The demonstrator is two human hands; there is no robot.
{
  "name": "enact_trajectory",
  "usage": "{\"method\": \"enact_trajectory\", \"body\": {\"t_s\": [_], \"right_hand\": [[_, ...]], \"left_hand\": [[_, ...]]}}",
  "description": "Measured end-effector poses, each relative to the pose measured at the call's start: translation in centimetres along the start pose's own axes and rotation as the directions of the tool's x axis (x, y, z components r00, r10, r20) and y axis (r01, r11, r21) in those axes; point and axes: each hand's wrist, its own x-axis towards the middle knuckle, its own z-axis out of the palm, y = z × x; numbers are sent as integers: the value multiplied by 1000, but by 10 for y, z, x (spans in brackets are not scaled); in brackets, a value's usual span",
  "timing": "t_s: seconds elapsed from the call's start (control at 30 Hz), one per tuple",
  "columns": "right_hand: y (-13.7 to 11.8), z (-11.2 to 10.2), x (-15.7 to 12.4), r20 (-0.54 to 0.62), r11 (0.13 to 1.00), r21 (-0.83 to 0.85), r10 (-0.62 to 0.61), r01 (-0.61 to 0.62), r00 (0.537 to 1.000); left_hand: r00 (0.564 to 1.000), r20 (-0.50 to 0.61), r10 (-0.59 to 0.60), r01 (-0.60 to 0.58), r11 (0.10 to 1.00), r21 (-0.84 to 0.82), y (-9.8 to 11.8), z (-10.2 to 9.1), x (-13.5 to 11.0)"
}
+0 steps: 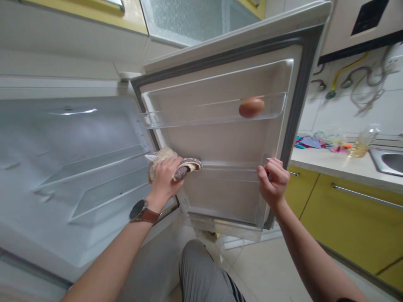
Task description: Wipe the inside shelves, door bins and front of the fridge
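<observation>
My left hand (165, 173) is closed around a crumpled beige and brown cloth (189, 163), at the hinge-side end of the middle door shelf (228, 169). My right hand (274, 178) is curled at the other end of that shelf, its fingers wrapped over the clear rim. The fridge door (217, 144) stands wide open in front of me. Above my hands, a brown egg (251, 108) lies in the clear upper door shelf (195, 114). A clear bottom shelf (226, 228) runs along the lower door.
To the left is the fridge interior (103, 138) with glass shelves (107, 193). On the right, a counter (333, 163) bears a bottle of yellowish liquid (362, 142), colourful items (310, 142) and a sink (390, 161). My knee (201, 268) is below the door.
</observation>
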Motion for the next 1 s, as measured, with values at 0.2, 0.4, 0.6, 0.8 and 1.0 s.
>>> {"method": "enact_trajectory", "body": {"t_s": [0.2, 0.4, 0.6, 0.8, 1.0], "right_hand": [[-4, 4, -2, -44, 997, 63, 41, -39, 998], [-9, 1, -7, -59, 992, 123, 21, -14, 998], [-10, 2, -13, -96, 992, 111, -47, 57, 994], [-14, 5, -15, -129, 992, 115, -38, 53, 991], [-20, 3, -15, -76, 996, 87, -28, 34, 997]], "left_hand": [[998, 59, 37, -36, 999, -29, 42, -12, 11], [986, 43, 160, -149, 970, -190, 132, -18, 24], [968, 4, 252, -246, 947, -208, 143, -14, 23], [992, 47, 115, -109, 987, -116, 44, -7, 16], [995, -13, -96, 87, 942, -323, -40, -9, 12]]}}
